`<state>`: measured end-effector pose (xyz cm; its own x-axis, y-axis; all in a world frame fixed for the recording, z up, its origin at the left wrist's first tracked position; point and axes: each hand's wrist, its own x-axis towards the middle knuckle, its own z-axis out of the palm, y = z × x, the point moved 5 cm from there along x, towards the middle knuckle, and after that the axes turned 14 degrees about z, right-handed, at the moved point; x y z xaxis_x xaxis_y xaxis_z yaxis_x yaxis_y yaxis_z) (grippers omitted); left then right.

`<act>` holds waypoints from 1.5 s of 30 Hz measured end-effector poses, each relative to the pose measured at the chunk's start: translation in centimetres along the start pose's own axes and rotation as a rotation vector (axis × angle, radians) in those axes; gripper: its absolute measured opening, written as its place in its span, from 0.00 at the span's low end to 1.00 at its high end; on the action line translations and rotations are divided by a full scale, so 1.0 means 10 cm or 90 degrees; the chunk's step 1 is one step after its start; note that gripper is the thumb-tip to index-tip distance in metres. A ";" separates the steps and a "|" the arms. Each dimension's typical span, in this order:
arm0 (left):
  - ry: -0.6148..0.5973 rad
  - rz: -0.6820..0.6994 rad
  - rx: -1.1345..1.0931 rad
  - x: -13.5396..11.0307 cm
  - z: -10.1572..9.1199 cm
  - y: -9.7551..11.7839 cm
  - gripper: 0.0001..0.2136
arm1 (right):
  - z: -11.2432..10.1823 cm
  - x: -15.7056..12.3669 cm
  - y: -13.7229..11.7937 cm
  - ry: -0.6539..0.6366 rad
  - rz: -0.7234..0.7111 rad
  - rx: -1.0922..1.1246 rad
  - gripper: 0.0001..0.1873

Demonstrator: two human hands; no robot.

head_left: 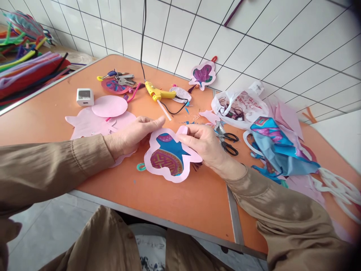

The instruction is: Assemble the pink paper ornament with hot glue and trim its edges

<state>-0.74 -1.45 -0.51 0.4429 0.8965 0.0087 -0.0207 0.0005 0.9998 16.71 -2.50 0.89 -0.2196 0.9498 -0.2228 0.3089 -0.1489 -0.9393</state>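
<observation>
A pendant (168, 175) with a wavy pink border and a blue, patterned fabric middle is held up over the front of the table. My right hand (207, 145) pinches its upper right edge between thumb and fingers. At its upper left edge is my left hand (135, 135), thumb stretched along the top and the other fingers mostly hidden behind. A teal loop (140, 166) shows at the pendant's left and a dark tassel (196, 165) at its right. Pink cut-out shapes (84, 122) lie beyond my left wrist, under a pink oval (109, 106).
A yellow glue gun (158, 92) lies behind my hands, its cord running up the tiled wall. Black-handled scissors (229, 143) and a plastic bag (242, 109) are to the right, near blue fabric (284, 150). Keys (125, 79) and a white charger (85, 97) sit back left.
</observation>
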 end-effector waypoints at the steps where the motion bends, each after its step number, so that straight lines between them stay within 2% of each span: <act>1: 0.011 -0.025 -0.031 -0.01 -0.01 0.00 0.30 | 0.00 0.00 0.00 0.006 -0.001 0.003 0.14; 3: 0.019 -0.055 -0.078 -0.02 -0.01 0.01 0.34 | -0.01 0.01 0.01 0.020 -0.002 0.007 0.15; 5: 0.019 -0.045 -0.071 -0.02 -0.01 0.06 0.36 | -0.01 0.02 0.02 0.025 0.001 0.017 0.16; 10: 0.031 0.011 0.077 -0.06 0.00 0.20 0.22 | -0.02 0.03 0.04 0.037 0.005 0.029 0.17; 13: 0.028 0.004 0.070 -0.06 0.02 0.18 0.19 | -0.03 0.03 0.04 0.041 0.010 0.037 0.17; 17: 0.061 -0.027 -0.028 -0.01 -0.03 0.10 0.27 | -0.02 0.04 0.04 0.039 0.023 0.074 0.14; 20: 0.036 -0.050 -0.052 0.01 -0.03 0.08 0.34 | -0.04 0.06 0.06 0.056 0.035 0.100 0.13; 27: 0.001 -0.027 -0.021 -0.05 0.01 0.10 0.19 | -0.07 0.10 0.10 0.073 0.055 0.159 0.16; 31: 0.021 -0.064 -0.112 0.01 -0.03 0.00 0.27 | -0.07 0.11 0.12 0.073 0.049 0.164 0.15; 33: 0.044 -0.072 -0.124 0.05 -0.06 -0.02 0.34 | -0.08 0.11 0.13 0.086 0.045 0.170 0.15; 35: 0.066 -0.064 -0.116 0.07 -0.07 -0.01 0.37 | -0.08 0.11 0.13 0.094 0.045 0.178 0.16; 40: 0.053 -0.018 -0.069 0.01 -0.02 0.07 0.19 | -0.07 0.11 0.13 0.082 0.052 0.216 0.14; 45: 0.064 0.006 -0.076 0.00 -0.03 0.07 0.23 | -0.09 0.13 0.15 0.096 0.028 0.216 0.13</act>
<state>-1.02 -1.35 0.19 0.3510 0.9363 0.0095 -0.1330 0.0398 0.9903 17.75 -1.26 -0.52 -0.0665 0.9665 -0.2481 -0.0151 -0.2496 -0.9682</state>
